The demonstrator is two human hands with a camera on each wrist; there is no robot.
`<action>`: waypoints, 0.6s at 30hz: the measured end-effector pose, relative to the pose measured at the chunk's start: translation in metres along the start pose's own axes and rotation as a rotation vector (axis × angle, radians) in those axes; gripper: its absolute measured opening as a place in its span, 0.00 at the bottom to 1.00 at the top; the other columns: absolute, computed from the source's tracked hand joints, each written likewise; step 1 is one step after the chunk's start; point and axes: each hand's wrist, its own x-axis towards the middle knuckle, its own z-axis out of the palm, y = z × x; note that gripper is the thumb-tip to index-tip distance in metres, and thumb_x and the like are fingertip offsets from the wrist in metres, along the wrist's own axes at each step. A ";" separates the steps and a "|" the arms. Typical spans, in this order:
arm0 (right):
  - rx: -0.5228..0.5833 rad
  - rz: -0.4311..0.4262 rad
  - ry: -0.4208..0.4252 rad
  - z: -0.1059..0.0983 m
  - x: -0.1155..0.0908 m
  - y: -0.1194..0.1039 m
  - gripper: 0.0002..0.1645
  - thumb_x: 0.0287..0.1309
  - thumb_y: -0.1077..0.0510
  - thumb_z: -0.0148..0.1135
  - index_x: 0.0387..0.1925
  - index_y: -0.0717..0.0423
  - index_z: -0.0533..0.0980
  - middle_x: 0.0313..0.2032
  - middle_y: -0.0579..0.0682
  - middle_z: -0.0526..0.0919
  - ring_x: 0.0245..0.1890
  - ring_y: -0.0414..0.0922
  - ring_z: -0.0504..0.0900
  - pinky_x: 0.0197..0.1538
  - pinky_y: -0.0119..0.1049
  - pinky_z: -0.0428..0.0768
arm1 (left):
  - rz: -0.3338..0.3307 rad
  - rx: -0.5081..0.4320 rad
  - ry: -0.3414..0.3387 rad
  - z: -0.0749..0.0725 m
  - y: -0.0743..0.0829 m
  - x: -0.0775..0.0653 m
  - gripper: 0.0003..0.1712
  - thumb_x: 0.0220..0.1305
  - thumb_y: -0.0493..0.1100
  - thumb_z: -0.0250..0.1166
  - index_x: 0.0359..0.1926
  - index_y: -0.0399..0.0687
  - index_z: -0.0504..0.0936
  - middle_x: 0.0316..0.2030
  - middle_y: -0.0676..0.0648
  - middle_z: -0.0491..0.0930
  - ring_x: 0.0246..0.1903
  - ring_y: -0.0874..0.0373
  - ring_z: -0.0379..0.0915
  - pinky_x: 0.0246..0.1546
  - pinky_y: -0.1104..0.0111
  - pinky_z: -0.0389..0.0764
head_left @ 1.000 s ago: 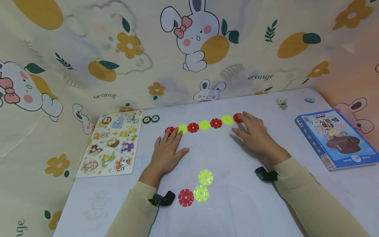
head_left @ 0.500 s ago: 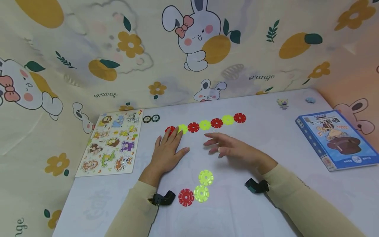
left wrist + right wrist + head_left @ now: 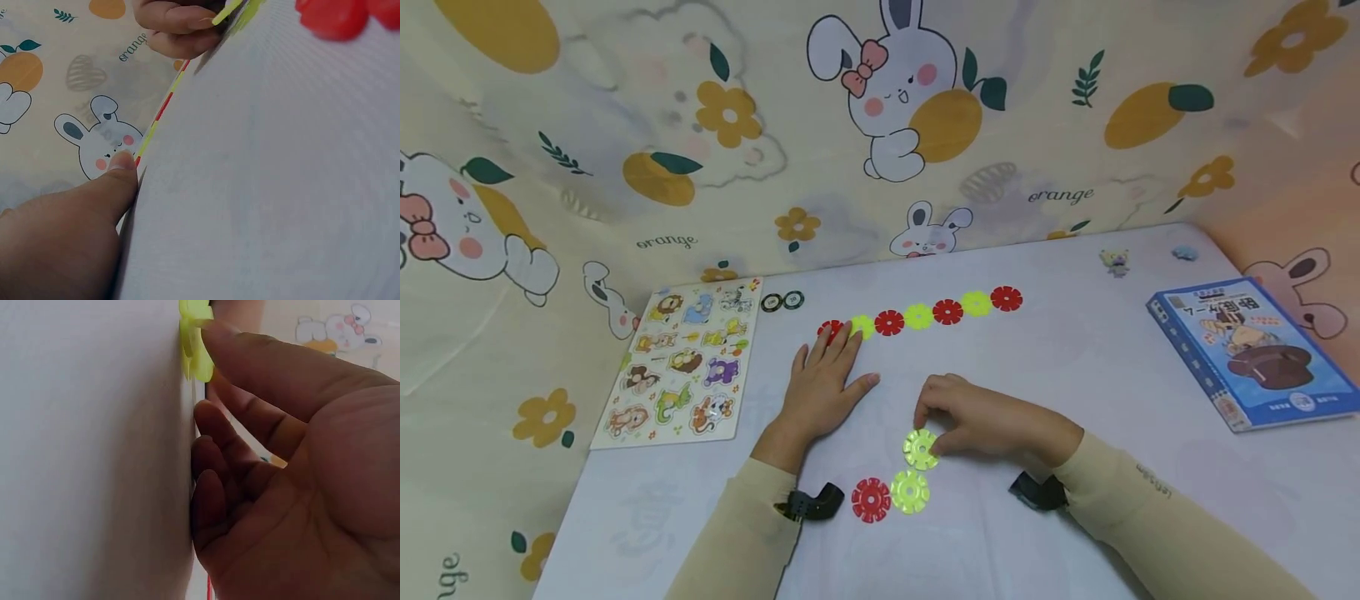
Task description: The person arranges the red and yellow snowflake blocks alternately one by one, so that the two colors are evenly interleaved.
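My right hand (image 3: 992, 417) pinches a yellow-green notched plastic disc (image 3: 920, 450) between thumb and index finger. In the left wrist view that disc (image 3: 226, 12) looks tilted, one edge off the table. Just below it lie another yellow-green disc (image 3: 910, 491) and a red disc (image 3: 871, 500). Farther back, red and yellow-green discs alternate in a slanting row, with a red disc (image 3: 1007, 298) at its right end. My left hand (image 3: 822, 387) lies flat, fingers straight and spread. Its fingertips rest on the row's left end, partly covering a red disc (image 3: 830, 330) and a yellow-green one.
An animal sticker sheet (image 3: 688, 362) lies at the left, with two small black rings (image 3: 782, 302) beside it. A blue book (image 3: 1255, 350) lies at the right. Behind it are a small figure (image 3: 1115, 262) and a blue trinket (image 3: 1184, 252). A patterned cloth backdrop (image 3: 880, 125) rises behind the table.
My right hand has left the row's right end, come toward me and to the left, and taken hold of the upper yellow-green disc. The left hand has stayed in place.
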 end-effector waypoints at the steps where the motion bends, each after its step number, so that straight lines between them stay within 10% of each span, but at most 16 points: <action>1: 0.028 0.012 -0.005 -0.001 0.000 0.000 0.17 0.48 0.53 0.75 0.39 0.36 0.77 0.41 0.36 0.75 0.48 0.40 0.71 0.45 0.33 0.78 | 0.000 0.000 0.001 0.000 0.000 0.000 0.47 0.61 0.76 0.42 0.75 0.61 0.50 0.74 0.53 0.42 0.72 0.50 0.30 0.65 0.43 0.38; 7: 0.258 0.065 0.065 -0.016 -0.004 0.006 0.11 0.55 0.53 0.70 0.39 0.39 0.77 0.36 0.43 0.80 0.38 0.46 0.78 0.40 0.39 0.80 | 0.005 0.004 0.009 0.000 0.000 0.000 0.47 0.61 0.76 0.42 0.75 0.60 0.50 0.74 0.53 0.43 0.72 0.50 0.30 0.65 0.43 0.38; 12: 0.351 0.119 0.336 -0.048 -0.010 0.028 0.10 0.58 0.53 0.67 0.42 0.46 0.77 0.38 0.50 0.79 0.36 0.51 0.78 0.37 0.42 0.81 | 0.015 -0.004 0.011 0.000 0.000 0.000 0.47 0.62 0.76 0.42 0.75 0.60 0.50 0.74 0.53 0.42 0.72 0.50 0.29 0.65 0.43 0.38; 18: 0.340 0.395 0.683 -0.084 -0.030 0.080 0.17 0.63 0.46 0.61 0.49 0.49 0.75 0.43 0.52 0.75 0.38 0.51 0.76 0.37 0.36 0.80 | 0.010 -0.009 0.007 -0.001 0.000 0.000 0.46 0.62 0.75 0.43 0.75 0.59 0.51 0.74 0.52 0.43 0.72 0.49 0.30 0.65 0.43 0.38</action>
